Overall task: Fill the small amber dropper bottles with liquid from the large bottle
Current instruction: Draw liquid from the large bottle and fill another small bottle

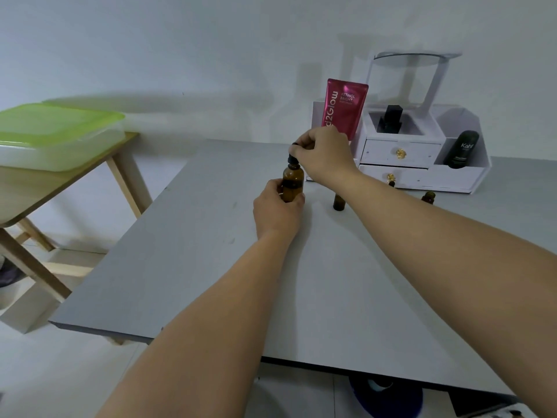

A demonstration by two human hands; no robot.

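Note:
The large amber bottle (293, 180) stands upright on the grey table (211, 251), and my left hand (275, 209) is wrapped around its lower body. My right hand (322, 152) pinches the black dropper cap (293, 156) at the bottle's neck from above. A small open amber bottle (338, 202) stands just right of the large one, below my right forearm. Another small amber bottle (428, 197) stands further right, and a third (391, 184) peeks out behind my forearm in front of the organizer.
A white drawer organizer (422, 158) stands at the table's back right, holding a pink tube (343, 107), a dark bottle (390, 119) and a black bottle (461, 149). At left, a wooden side table (36, 188) carries a green-lidded container (57, 131).

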